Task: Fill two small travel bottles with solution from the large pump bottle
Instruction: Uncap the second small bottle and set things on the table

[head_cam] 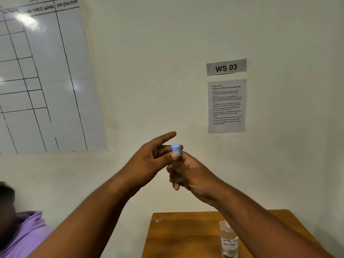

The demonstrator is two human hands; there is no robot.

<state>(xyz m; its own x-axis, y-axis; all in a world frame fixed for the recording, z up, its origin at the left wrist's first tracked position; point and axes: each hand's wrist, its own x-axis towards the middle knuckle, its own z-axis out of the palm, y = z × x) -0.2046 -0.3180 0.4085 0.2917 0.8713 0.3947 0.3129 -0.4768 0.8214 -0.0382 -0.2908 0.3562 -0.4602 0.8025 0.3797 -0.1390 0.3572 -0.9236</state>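
Observation:
My right hand [191, 174] is wrapped around a small travel bottle [179, 178], held upright in the air well above the table; most of its body is hidden by my fingers. Its light blue cap [176, 149] sticks out on top. My left hand [150, 161] pinches that cap with thumb and fingers, its index finger stretched out. A large clear bottle [228, 239] with a handwritten label stands on the wooden table [176, 235], partly behind my right forearm; its top is hidden.
A whiteboard [42, 75] with a drawn grid hangs on the wall at left. A "WS 03" sign [226, 67] and an instruction sheet [226, 106] are taped at right. A person in a purple hoodie [24, 233] sits at lower left.

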